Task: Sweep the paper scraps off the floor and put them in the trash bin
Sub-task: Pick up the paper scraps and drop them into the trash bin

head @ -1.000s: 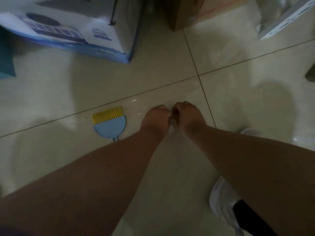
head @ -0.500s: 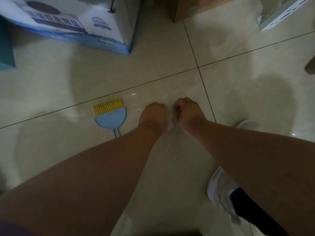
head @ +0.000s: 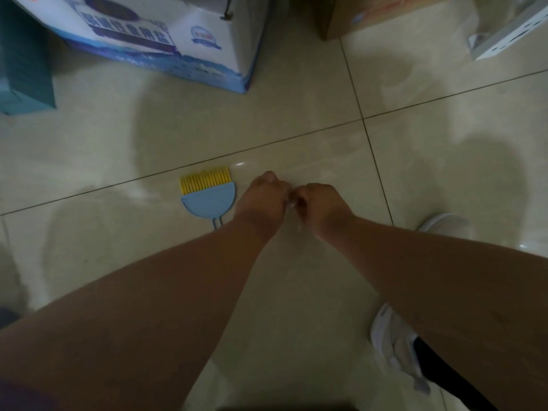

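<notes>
My left hand [head: 262, 197] and my right hand [head: 321, 207] are held close together over the tiled floor, fingers curled. Between them they pinch a pale thin piece of paper [head: 293, 203]. It is hard to make out against the floor, and how far it reaches is unclear. A small brush [head: 207, 194] with a blue half-round body and yellow bristles lies flat on the floor just left of my left hand, apart from it. No trash bin and no loose scraps show in view.
A blue-and-white cardboard box [head: 178, 40] stands at the back left, with a teal box [head: 23, 69] beside it. At the back are a brown box [head: 350, 16] and a white object [head: 504, 34]. My white shoes [head: 391, 345] stand at the right.
Both hands stay together on the pale paper, with only small shifts of the fingers. The view has tilted slightly. The brush has not moved.
</notes>
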Available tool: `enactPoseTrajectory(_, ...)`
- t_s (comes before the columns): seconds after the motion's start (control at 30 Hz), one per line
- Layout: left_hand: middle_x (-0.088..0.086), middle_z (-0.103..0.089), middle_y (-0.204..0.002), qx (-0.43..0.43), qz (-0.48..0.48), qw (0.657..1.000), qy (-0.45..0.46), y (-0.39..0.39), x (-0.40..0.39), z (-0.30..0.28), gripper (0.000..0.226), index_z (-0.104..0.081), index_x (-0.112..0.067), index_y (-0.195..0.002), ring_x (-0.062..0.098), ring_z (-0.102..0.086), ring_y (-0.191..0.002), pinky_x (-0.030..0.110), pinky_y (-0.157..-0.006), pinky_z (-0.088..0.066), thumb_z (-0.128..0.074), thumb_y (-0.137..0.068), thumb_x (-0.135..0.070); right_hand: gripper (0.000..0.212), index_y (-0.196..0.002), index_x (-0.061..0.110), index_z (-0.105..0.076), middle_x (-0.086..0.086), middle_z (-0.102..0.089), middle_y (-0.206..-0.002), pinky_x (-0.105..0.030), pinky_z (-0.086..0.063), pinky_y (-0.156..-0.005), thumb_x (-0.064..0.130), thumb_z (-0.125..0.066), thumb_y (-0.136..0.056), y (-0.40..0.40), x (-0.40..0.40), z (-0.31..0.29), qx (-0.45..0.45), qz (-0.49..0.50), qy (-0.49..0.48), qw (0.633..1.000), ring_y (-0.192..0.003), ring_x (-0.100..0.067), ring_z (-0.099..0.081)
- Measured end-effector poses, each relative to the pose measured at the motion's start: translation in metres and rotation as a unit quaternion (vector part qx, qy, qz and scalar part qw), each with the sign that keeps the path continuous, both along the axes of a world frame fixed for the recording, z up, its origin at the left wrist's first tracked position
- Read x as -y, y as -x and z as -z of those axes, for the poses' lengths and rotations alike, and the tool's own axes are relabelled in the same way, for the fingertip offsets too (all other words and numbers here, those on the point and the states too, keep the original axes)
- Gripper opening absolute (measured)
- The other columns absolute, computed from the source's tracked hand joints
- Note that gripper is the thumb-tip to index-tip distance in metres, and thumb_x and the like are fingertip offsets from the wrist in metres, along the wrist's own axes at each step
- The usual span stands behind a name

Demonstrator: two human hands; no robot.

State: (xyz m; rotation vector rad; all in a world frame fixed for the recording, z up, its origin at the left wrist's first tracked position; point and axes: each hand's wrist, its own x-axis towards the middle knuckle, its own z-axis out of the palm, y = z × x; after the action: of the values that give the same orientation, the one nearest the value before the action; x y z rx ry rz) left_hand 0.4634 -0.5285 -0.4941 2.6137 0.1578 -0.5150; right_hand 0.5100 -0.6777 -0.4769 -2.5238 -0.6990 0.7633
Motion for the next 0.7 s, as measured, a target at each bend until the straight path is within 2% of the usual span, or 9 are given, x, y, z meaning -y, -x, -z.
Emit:
enactPoseTrajectory(0.13, 0.014, -0.055, -0.114, -0.013, 0.019, 0.999, -0.036, -0.006, 0.001, 0.007, 0.018, -0.072, -0.009, -0.102, 0.033, -0.055, -0.108, 0.046, -0.092, -0.052, -0.058, -0.096, -0.019, 0.027, -0.108, 0.025, -0.075, -0.009, -0.065, -0.103, -0.032, -0.049, -0.083, 0.026, -0.051, -0.095, -0.001, -0.009, 0.002, -0.003, -0.034, 0.047, 0.998, -0.097, -0.03, -0.063)
enactPoseTrajectory(0.27, 0.012, -0.06, -0.109, -0.017, 0.014, 0.999, -0.034, -0.008, -0.003, 0.015, 0.025, -0.074, -0.009, -0.104, 0.033, -0.058, -0.106, 0.043, -0.09, -0.053, -0.063, -0.092, -0.027, 0.026, -0.11, 0.021, -0.072, -0.008, -0.061, -0.106, -0.034, -0.049, -0.084, 0.028, -0.052, -0.096, -0.003, -0.008, 0.004, 0.013, -0.06, 0.062, 0.996, -0.102, -0.029, -0.06)
enactPoseTrajectory(0.37, 0.013, -0.062, -0.105, -0.008, 0.006, 1.0, -0.022, -0.006, -0.004, 0.016, 0.022, -0.077, -0.009, -0.1, 0.034, -0.059, -0.103, 0.045, -0.09, -0.053, -0.066, -0.09, -0.025, 0.021, -0.106, 0.02, -0.07, -0.006, -0.059, -0.107, -0.035, -0.051, -0.081, 0.027, -0.053, -0.095, -0.003, -0.01, 0.003, 0.029, -0.051, 0.068, 0.996, -0.106, -0.027, -0.057)
enactPoseTrajectory(0.5, 0.008, -0.062, -0.108, -0.016, -0.028, 0.999, 0.007, -0.002, -0.002, 0.015, 0.019, -0.075, -0.014, -0.103, 0.029, -0.059, -0.106, 0.042, -0.091, -0.053, -0.063, -0.09, -0.021, 0.016, -0.104, 0.02, -0.066, -0.004, -0.056, -0.108, -0.034, -0.048, -0.073, 0.027, -0.053, -0.096, -0.001, -0.008, 0.003, 0.058, -0.048, 0.085, 0.994, -0.109, -0.025, -0.055)
enactPoseTrajectory(0.6, 0.007, -0.059, -0.113, -0.02, -0.042, 0.999, 0.017, 0.0, 0.002, 0.011, 0.017, -0.071, -0.013, -0.106, 0.028, -0.059, -0.109, 0.043, -0.089, -0.054, -0.064, -0.092, -0.016, 0.02, -0.111, 0.019, -0.064, -0.005, -0.054, -0.113, -0.036, -0.049, -0.074, 0.026, -0.052, -0.096, 0.0, -0.005, 0.002, 0.062, -0.046, 0.103, 0.992, -0.111, -0.026, -0.053)
enactPoseTrajectory(0.7, 0.012, -0.052, -0.124, -0.017, -0.005, 1.0, -0.004, 0.003, 0.006, 0.005, 0.018, -0.067, -0.01, -0.112, 0.031, -0.053, -0.116, 0.05, -0.089, -0.054, -0.06, -0.095, -0.012, 0.024, -0.118, 0.015, -0.058, -0.008, -0.051, -0.12, -0.039, -0.05, -0.077, 0.019, -0.049, -0.096, 0.002, 0.0, 0.001, 0.068, -0.061, 0.134, 0.987, -0.115, -0.028, -0.05)
